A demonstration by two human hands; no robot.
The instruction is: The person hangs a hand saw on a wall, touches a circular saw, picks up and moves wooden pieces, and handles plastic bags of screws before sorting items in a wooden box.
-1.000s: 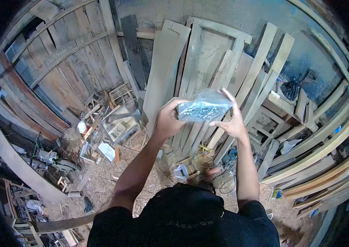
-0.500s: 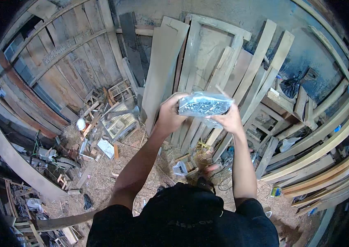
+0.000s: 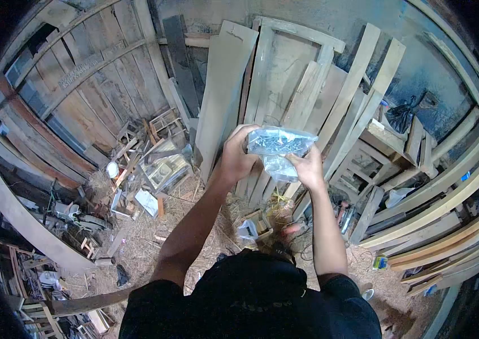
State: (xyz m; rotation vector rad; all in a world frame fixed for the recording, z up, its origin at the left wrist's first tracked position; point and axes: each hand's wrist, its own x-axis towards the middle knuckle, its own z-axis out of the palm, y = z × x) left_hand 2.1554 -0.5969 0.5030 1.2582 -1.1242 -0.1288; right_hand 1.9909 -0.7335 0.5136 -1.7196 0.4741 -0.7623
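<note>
A clear plastic bag (image 3: 282,142) of small dark, shiny pieces, perhaps nails or screws, is held up in front of the leaning boards. My left hand (image 3: 238,156) grips its left end, with the fingers behind it. At the right end, my right hand (image 3: 308,165) pinches the plastic between thumb and fingers. A loose, crumpled part of the bag hangs below the filled part, between my two hands. The pieces inside are too small to tell exactly.
Long boards (image 3: 225,79) and a wooden frame (image 3: 330,42) lean on the wall ahead. Wooden scraps and a small glazed frame (image 3: 166,169) lie at the left. Planks (image 3: 443,226) are stacked at the right. A white bucket (image 3: 112,169) stands among shavings.
The bag has turned in my hands, and its loose plastic now hangs below instead of rising above. My right hand has moved slightly left and changed its hold.
</note>
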